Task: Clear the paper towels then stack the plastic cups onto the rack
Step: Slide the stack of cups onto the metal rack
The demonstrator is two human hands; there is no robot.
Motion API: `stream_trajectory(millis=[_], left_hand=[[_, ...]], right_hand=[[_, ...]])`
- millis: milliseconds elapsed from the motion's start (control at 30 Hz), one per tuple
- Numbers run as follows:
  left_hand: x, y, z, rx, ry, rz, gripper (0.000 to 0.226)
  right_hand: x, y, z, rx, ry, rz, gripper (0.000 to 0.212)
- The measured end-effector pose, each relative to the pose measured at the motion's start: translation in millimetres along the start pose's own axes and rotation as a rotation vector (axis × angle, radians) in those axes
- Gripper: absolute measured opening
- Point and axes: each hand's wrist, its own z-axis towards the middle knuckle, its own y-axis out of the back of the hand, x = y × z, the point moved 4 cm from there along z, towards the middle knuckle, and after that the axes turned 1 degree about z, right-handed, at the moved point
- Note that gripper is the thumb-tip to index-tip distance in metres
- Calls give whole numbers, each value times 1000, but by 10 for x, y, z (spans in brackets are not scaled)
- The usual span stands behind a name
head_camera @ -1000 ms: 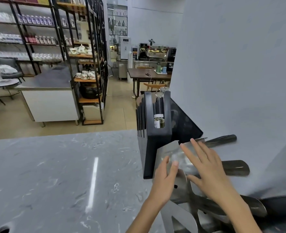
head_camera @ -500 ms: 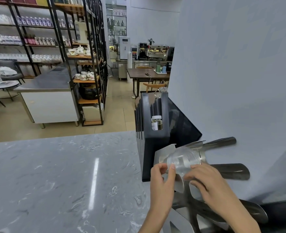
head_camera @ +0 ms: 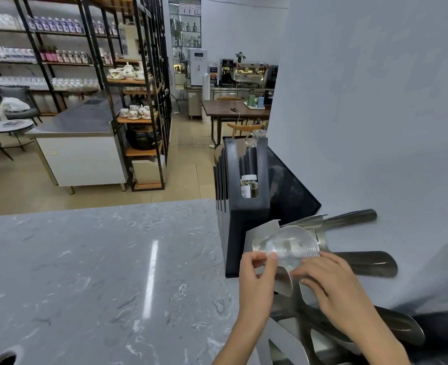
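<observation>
Both hands, left (head_camera: 257,275) and right (head_camera: 333,283), pinching a clear ribbed plastic cup (head_camera: 292,246) against curved, shiny steel rack (head_camera: 359,262) beside veined grey marble worktop (head_camera: 86,272).

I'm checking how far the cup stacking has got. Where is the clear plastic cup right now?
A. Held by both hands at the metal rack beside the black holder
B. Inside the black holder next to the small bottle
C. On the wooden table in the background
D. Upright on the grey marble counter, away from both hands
A: the clear plastic cup is pinched between the left hand and right hand against the metal rack, next to the black holder.
</observation>
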Motion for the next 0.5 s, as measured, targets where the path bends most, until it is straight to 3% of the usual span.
stream_trajectory(millis=[167, 367, 500], left_hand=[[27, -23, -5, -16, -35, -2, 27], [45, -18, -14, -9, -5, 6, 59], [41, 15, -29, 31, 29, 10, 33]], right_hand=[[11, -10, -3, 13, -17, -13, 37], [13, 3, -4, 37, 3, -10, 36], [1, -3, -31, 46, 4, -17, 34]])
